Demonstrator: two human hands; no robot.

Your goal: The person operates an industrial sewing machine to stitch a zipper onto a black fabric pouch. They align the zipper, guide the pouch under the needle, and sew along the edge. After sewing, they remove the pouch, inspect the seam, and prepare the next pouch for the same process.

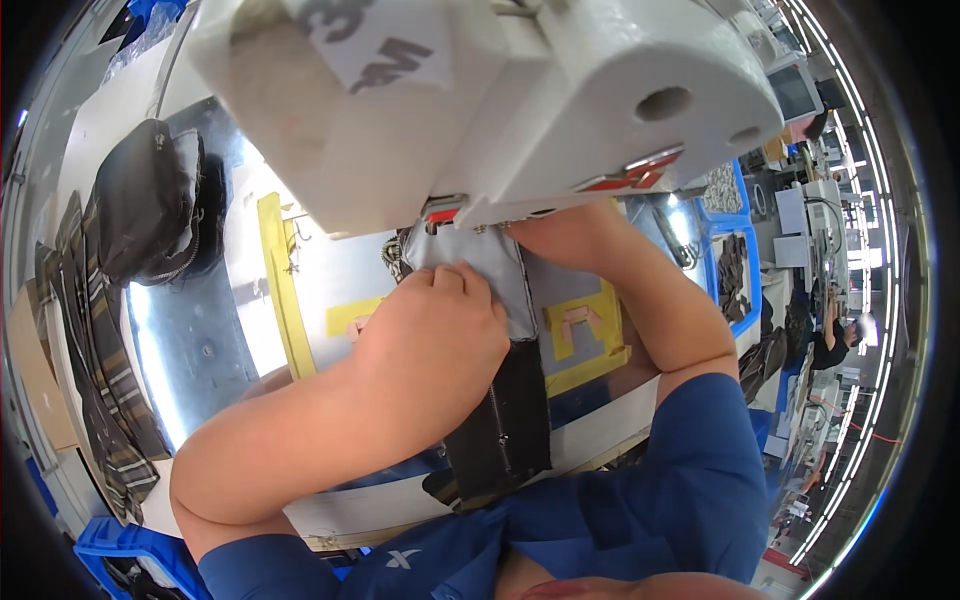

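A black fabric piece [520, 400] with a zipper down it and a shiny grey lining [508, 285] lies under the head of a white sewing machine [450, 120]. On the lining rests my left hand [440, 325], its fingers curled closed and gripping the cloth, with the fingertips partly hidden. At the far right edge of the lining is my right hand [560, 235], close beneath the machine head. The machine covers its fingers, so their position does not show. The fabric's lower end hangs toward my body.
Yellow tape strips [283, 290] mark the work surface on both sides. A black pouch-like piece [145, 205] stands at left, beside plaid fabric [105, 370]. Blue bins [745, 280] with parts stand at right; another blue bin [130, 545] is at lower left. A distant person [832, 345] is at right.
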